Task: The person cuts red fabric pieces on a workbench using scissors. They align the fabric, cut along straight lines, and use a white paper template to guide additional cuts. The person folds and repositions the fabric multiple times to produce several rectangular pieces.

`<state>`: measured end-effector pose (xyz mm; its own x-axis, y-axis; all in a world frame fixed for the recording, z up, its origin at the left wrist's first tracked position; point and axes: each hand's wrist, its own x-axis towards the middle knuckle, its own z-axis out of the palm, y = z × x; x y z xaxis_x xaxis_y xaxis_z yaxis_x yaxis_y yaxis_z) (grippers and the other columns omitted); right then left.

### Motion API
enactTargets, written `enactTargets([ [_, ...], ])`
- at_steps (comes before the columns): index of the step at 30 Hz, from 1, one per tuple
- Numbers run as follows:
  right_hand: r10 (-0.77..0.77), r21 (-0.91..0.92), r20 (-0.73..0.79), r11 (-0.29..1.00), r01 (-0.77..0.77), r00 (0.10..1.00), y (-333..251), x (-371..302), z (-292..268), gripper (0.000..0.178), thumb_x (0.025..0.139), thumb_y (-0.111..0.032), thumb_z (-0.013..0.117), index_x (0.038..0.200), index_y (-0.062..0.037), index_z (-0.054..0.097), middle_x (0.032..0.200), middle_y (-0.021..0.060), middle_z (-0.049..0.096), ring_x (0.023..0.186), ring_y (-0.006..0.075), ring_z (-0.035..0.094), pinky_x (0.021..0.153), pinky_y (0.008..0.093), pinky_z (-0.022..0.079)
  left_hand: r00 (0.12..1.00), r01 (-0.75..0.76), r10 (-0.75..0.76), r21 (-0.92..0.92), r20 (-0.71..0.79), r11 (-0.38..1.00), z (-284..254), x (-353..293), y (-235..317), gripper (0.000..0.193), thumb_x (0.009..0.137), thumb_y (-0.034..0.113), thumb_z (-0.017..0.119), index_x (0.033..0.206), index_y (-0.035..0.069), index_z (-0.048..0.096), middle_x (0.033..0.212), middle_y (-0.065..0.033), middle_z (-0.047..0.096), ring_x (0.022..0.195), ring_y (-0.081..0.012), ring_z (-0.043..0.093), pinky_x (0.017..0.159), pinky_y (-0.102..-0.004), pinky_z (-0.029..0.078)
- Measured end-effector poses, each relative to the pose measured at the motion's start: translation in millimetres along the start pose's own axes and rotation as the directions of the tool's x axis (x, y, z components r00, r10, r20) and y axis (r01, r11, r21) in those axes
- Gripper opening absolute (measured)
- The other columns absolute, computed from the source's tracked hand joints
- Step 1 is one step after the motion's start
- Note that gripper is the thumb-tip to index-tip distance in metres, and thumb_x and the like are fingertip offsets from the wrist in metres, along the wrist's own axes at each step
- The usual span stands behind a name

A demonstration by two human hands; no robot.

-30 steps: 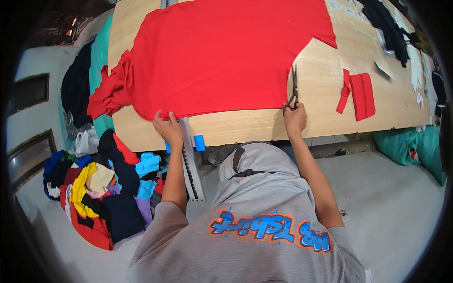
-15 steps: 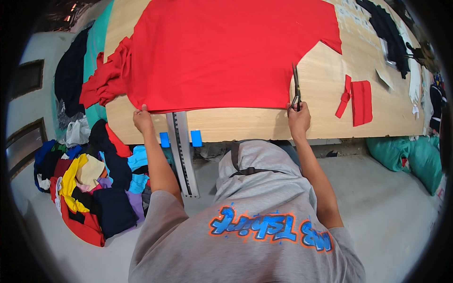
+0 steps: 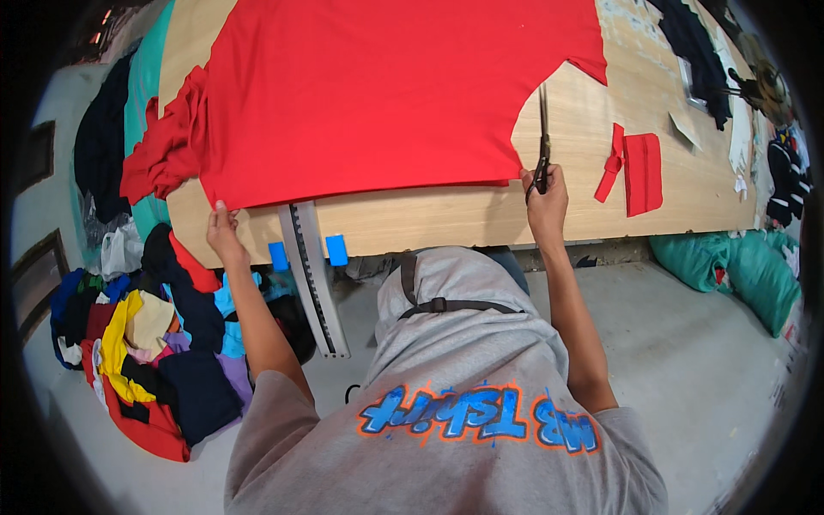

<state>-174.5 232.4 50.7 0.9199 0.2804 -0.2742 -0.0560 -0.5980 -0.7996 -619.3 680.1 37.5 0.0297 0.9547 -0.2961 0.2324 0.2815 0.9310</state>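
Note:
A large red cloth (image 3: 369,103) lies spread on the light wooden table (image 3: 412,206). At its near left corner, my left hand (image 3: 225,233) pinches the edge between thumb and fingers. My right hand (image 3: 548,206) is wrapped round the dark handles of a pair of scissors (image 3: 544,142). Their blades point away from me, seemingly together, beside the cloth's curved right edge. The near right corner of the cloth meets my right fingertips; whether they also grip it, I cannot tell.
Two red cloth pieces (image 3: 643,174) lie to the right. A metal rail (image 3: 313,283) with blue blocks juts from the table's near edge. Piled clothes (image 3: 197,386) cover floor at left; green sacks (image 3: 730,266) stand at right. Dark cloth (image 3: 699,60) lies at far right.
My hands have moved apart, the left one drawing the cloth's corner leftward. The scissors have shifted right, from over the cloth's edge to beside it. The whole view has shifted slightly.

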Motion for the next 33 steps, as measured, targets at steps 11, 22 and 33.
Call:
enactTargets([
  [11,0.008,-0.178,-0.051,0.984,-0.017,0.999,24,-12,26,0.035,0.102,-0.022,0.085,0.097,-0.0031,0.056,0.075,-0.0002,0.055,0.068,0.0104,0.046,0.063,0.0320,0.042,0.996,0.083,-0.079,0.083,-0.046,0.993,11,7,-49,0.034,0.110,0.038,0.075,0.115,0.005,0.067,0.094,-0.0007,0.073,0.081,-0.0095,0.070,0.063,-0.0241,0.042],
  [22,0.088,-0.271,-0.029,0.958,-0.092,0.996,17,-12,26,0.031,0.097,-0.021,0.086,0.104,-0.0061,0.059,0.086,0.0068,0.072,0.080,0.0227,0.071,0.074,0.0417,0.054,0.984,0.104,-0.091,0.080,-0.150,0.991,14,14,-49,0.028,0.111,0.034,0.073,0.111,0.006,0.068,0.090,-0.0002,0.071,0.079,-0.0106,0.071,0.067,-0.0264,0.045],
  [33,-0.238,-0.333,-0.226,0.930,0.155,0.945,-74,92,11,0.056,0.097,-0.043,0.087,0.125,-0.0016,0.061,0.118,0.0209,0.075,0.107,0.0412,0.072,0.087,0.0529,0.054,0.776,-0.621,0.561,0.505,0.289,0.599,233,-125,10,0.044,0.111,0.031,0.065,0.145,0.001,0.063,0.142,-0.0193,0.066,0.133,-0.0355,0.061,0.119,-0.0527,0.043],
])
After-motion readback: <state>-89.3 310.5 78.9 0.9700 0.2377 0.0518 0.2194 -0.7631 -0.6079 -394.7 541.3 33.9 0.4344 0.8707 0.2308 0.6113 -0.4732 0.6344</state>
